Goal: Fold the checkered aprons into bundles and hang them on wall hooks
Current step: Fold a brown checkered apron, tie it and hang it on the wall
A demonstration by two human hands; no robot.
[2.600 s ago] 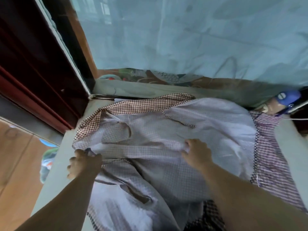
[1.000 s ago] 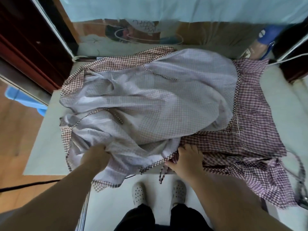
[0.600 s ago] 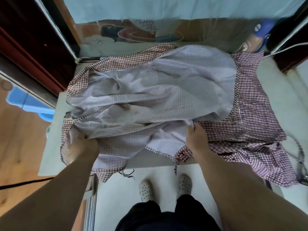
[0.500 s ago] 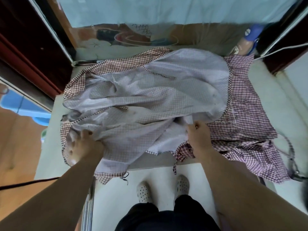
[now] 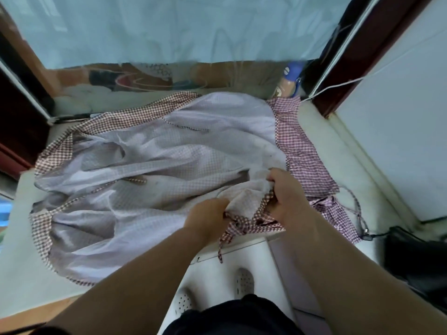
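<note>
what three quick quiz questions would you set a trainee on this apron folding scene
1. True or false: the left hand lies flat on the bare table, off the pale apron.
2. Where is the dark red checkered apron? A) under the pale apron, showing at its right B) on a wall hook C) on the floor
3. Fill in: the bottle at the far right has a ____ cap.

Key: 1. False: both it and the right hand have a grip on the pale apron's bunched near edge. 2. A. 3. Blue.
</note>
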